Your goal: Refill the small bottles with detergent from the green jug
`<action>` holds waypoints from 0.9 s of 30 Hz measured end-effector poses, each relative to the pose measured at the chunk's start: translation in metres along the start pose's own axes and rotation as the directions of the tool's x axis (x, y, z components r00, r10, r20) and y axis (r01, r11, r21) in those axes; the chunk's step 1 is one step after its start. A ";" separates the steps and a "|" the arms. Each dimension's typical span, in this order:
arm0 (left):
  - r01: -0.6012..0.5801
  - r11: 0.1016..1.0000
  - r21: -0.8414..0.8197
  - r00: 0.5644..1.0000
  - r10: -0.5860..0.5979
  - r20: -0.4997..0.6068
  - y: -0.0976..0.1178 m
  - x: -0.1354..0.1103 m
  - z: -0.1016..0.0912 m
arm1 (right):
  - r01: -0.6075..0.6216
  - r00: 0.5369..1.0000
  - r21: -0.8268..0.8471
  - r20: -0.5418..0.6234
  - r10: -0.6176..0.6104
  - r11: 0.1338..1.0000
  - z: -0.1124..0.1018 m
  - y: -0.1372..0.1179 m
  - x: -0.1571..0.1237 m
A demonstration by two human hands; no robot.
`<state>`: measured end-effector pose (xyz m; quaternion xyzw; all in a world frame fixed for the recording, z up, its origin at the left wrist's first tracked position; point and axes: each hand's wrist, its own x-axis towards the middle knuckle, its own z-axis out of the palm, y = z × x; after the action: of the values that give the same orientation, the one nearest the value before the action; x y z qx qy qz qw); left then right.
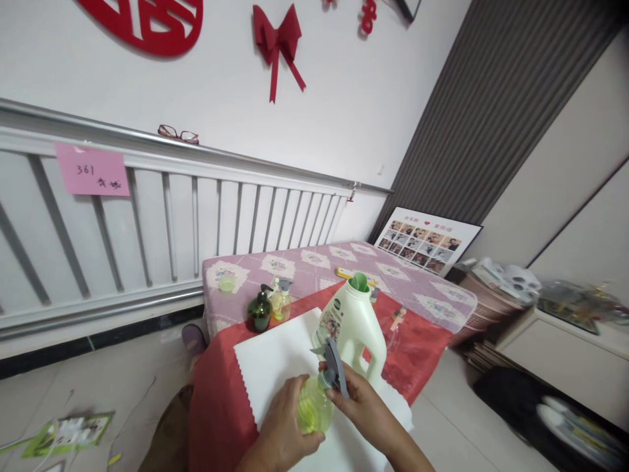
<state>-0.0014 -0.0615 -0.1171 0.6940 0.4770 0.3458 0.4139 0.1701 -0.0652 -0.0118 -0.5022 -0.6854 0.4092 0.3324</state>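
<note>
Steadying a clear bottle [314,408] of yellow-green liquid, my left grip [289,426] wrapped round its body. My right grip [358,396] pinches its grey pump head [336,368] near the neck. Bottle held on the near side of the pale jug [356,318]. Dark green dispenser [259,312] left of the jug; white mat [275,347] spreads left too.
</note>
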 end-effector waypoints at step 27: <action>-0.012 1.000 -0.020 1.000 0.012 -0.001 0.001 -0.001 -0.002 | 0.042 0.989 -0.295 0.148 0.002 0.955 -0.012 -0.035 0.008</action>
<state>-0.0036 -0.0622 -0.1155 0.6924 0.4695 0.3536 0.4185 0.1635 -0.0603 0.0257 -0.5079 -0.7668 0.3341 0.2060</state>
